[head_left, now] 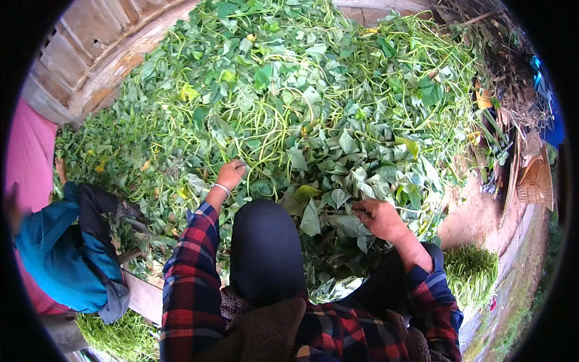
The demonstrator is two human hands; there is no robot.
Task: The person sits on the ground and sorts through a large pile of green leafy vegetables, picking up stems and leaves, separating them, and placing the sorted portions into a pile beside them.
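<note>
A wide heap of cut leafy green vines [271,114] spreads in front of me, with thin pale stems tangled among broad leaves. My left hand [231,174], a pale band at its wrist, is over the heap left of centre. Its fingers are closed, and anything small in them is too fine to make out. To the right, my right hand [379,218] is low over a patch of broad grey-green leaves [347,223]. Its fingers are curled together at the leaves' edge; what they grip, if anything, is hidden. My dark-clad knee [268,250] stands between my forearms.
At the left, a co-worker in a teal top [66,259] sits beside the heap. Bundles of trimmed green stems [470,274] lie at right and lower left. A wooden plank wall [90,36] borders the upper left. At the far right stands a woven basket [535,181], below dry twigs [506,60].
</note>
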